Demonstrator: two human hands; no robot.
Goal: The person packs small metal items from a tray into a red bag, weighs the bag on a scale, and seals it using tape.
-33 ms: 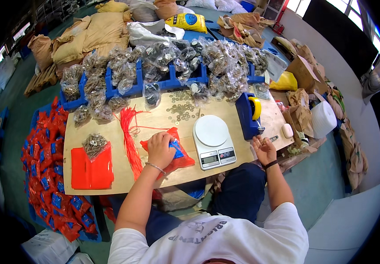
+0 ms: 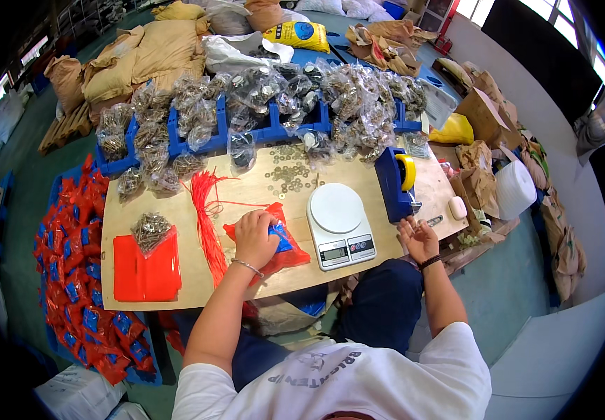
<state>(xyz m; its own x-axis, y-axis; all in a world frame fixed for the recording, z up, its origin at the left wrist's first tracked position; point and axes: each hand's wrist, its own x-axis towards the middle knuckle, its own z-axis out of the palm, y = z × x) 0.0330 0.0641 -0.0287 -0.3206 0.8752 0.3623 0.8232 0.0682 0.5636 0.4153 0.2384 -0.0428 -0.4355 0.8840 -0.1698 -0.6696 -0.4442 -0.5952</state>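
Note:
My left hand [image 2: 257, 236] lies over a red plastic bag [image 2: 285, 257] with a blue patch, its fingers curled down and gripping the bag's upper part. Beside that bag, to the right, stands a white kitchen scale [image 2: 336, 210] with nothing on its round pan. My right hand [image 2: 421, 238] is palm up at the table's right edge, fingers loosely apart and holding nothing visible. It is just below a blue tape dispenser [image 2: 390, 182] with a yellow roll. A bundle of red ties [image 2: 206, 224] lies left of my left hand.
A clear bag of screws [image 2: 151, 231] rests on flat red bags [image 2: 145, 273]. Loose washers [image 2: 288, 171] are scattered near blue bins [image 2: 176, 143] heaped with bagged hardware. Filled red bags [image 2: 71, 259] pile up at the left; a white oval object [image 2: 457, 207] sits at the right.
My right hand's fingers have opened a little and shifted slightly. My left hand and the red bag under it stay in place.

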